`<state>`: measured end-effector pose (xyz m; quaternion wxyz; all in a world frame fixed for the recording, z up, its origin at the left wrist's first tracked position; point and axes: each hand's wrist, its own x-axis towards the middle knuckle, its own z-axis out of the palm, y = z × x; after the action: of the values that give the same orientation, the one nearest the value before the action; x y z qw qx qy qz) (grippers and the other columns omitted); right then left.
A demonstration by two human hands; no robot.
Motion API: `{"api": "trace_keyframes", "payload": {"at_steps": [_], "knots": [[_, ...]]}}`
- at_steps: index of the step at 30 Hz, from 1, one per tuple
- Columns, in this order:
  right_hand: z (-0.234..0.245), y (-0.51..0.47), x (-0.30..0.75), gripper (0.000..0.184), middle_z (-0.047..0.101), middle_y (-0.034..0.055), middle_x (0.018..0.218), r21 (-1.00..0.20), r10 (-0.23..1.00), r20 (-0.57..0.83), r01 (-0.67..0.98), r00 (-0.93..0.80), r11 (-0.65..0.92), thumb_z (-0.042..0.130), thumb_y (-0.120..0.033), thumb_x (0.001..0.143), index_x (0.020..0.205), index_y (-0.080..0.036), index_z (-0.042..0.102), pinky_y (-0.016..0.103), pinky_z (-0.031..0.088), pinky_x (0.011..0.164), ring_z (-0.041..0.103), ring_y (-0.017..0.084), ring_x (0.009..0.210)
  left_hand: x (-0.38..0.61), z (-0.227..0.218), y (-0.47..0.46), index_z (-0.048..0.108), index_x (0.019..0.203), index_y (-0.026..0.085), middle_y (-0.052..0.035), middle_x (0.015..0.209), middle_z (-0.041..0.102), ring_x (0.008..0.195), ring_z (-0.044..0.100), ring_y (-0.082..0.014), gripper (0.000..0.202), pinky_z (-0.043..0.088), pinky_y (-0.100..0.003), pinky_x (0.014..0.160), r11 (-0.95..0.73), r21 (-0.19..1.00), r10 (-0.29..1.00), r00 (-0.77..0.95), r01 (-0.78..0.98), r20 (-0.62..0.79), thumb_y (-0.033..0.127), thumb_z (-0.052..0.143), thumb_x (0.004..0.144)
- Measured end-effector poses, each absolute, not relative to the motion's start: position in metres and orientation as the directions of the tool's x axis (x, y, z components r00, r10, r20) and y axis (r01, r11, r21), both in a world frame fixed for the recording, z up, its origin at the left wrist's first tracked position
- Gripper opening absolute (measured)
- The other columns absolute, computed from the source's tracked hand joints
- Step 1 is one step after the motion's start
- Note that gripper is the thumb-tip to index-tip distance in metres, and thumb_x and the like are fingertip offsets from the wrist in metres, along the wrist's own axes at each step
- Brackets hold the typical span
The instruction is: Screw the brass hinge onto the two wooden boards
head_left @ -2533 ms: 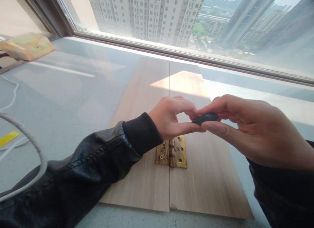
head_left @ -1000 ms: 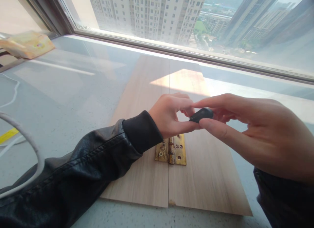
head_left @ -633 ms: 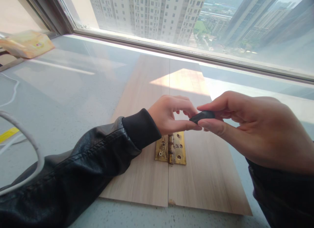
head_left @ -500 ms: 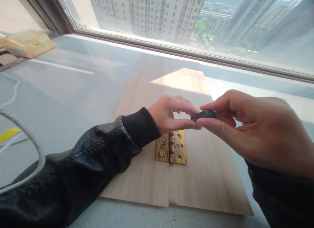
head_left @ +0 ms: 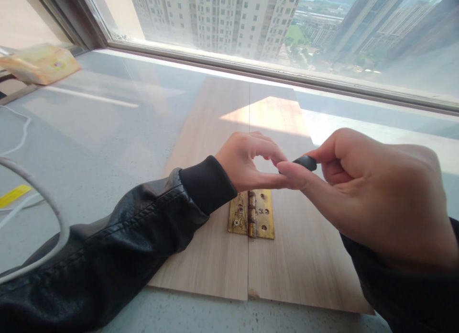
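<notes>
"What was the largest thing in view?"

"The window (head_left: 215,17), with tall buildings beyond the glass. Below it spread a pale, speckled surface (head_left: 100,137)."

"What lay on that?"

"Two wooden boards, the left board (head_left: 201,261) and the right board (head_left: 304,266), side by side with a narrow seam between them. A patch of sunlight fell across their far part."

"And the hands?"

"Both were over the boards. The right hand (head_left: 380,194) was nearer the camera, the left hand (head_left: 244,160) opposite it."

"Next in size?"

"A worn, brass-coloured hinge (head_left: 251,214). It straddled the seam, its far part hidden behind the left hand."

"Were the fingers holding anything?"

"The right ones pinched a small dark object (head_left: 307,162) between thumb and forefinger, over the right board. The left thumb and forefinger curved to its other end; the right thumb hid the contact, so I couldn't tell whether they gripped it."

"Anything smaller?"

"A cross-head screw (head_left: 236,223), seated in the hinge's left leaf."
</notes>
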<state>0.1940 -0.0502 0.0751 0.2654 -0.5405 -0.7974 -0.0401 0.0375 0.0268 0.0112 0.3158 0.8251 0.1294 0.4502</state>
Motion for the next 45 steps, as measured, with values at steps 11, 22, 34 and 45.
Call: {"api": "trace_keyframes", "payload": {"at_steps": [11, 22, 34, 45], "knots": [[0.069, -0.046, 0.191, 0.023, 0.044, -0.003, 0.049, -0.143, 0.813, 0.536, 0.925, -0.226, 0.351, 0.059, -0.04, 0.08, 0.069, -0.023, 0.048, 0.031, 0.032, 0.046, 0.043, 0.013, 0.044, 0.043, 0.012, 0.018, 0.058, 0.059, 0.017, 0.0005, 0.058, 0.059, 0.058, 0.052, -0.0105, 0.018, 0.043, -0.025, 0.058, -0.8, 0.599, 0.543, 0.476, 0.043, 0.691, 0.025, 0.068, 0.071], [0.086, -0.041, 0.214, 0.017, 0.065, -0.0008, 0.069, -0.35, 0.856, 0.382, 0.803, -0.349, 0.483, 0.062, -0.041, 0.081, 0.081, -0.025, 0.067, 0.031, 0.042, 0.051, 0.057, 0.013, 0.055, 0.042, 0.008, 0.017, 0.066, 0.071, 0.02, 0.0007, 0.067, 0.068, 0.066, 0.059, -0.0119, 0.014, 0.047, -0.029, 0.07, -0.75, 0.661, 0.572, 0.505, 0.005, 0.646, 0.033, 0.071, 0.075], [0.086, -0.041, 0.206, 0.016, 0.068, 0.0014, 0.073, -0.265, 0.827, 0.338, 0.797, -0.45, 0.542, 0.054, -0.032, 0.085, 0.083, -0.023, 0.067, 0.032, 0.04, 0.051, 0.061, 0.017, 0.059, 0.045, 0.007, 0.017, 0.052, 0.059, 0.02, 0.0034, 0.057, 0.055, 0.055, 0.049, -0.0102, 0.035, 0.042, -0.027, 0.053, -0.711, 0.7, 0.656, 0.42, 0.065, 0.627, 0.045, 0.075, 0.066], [0.078, -0.039, 0.211, 0.023, 0.05, -0.0038, 0.051, -0.289, 0.86, 0.357, 0.833, -0.364, 0.472, 0.061, -0.042, 0.079, 0.071, -0.024, 0.049, 0.03, 0.029, 0.042, 0.042, 0.012, 0.042, 0.04, 0.011, 0.019, 0.065, 0.067, 0.019, 0.0008, 0.064, 0.064, 0.065, 0.056, -0.0117, 0.015, 0.045, -0.027, 0.061, -0.684, 0.729, 0.591, 0.557, -0.038, 0.584, 0.032, 0.071, 0.073]]}}
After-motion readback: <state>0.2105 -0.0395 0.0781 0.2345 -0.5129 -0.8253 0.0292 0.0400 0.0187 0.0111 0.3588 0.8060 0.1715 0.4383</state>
